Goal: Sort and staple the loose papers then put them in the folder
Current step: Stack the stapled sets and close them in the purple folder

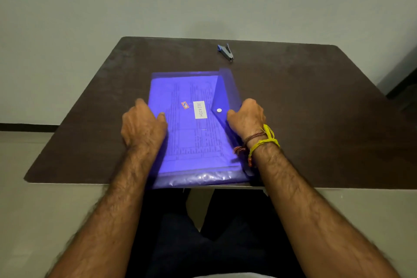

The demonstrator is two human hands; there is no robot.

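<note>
A dark surface (293, 108) carries a translucent blue folder (194, 142) at its near edge, printed papers (191, 137) showing through, flap snapped down. Left hand (143, 126) and right hand (247, 119) grip its sides; stapler (226, 51) behind.

Translucent blue folder (194, 124); dark-brown table (316, 108)
</note>
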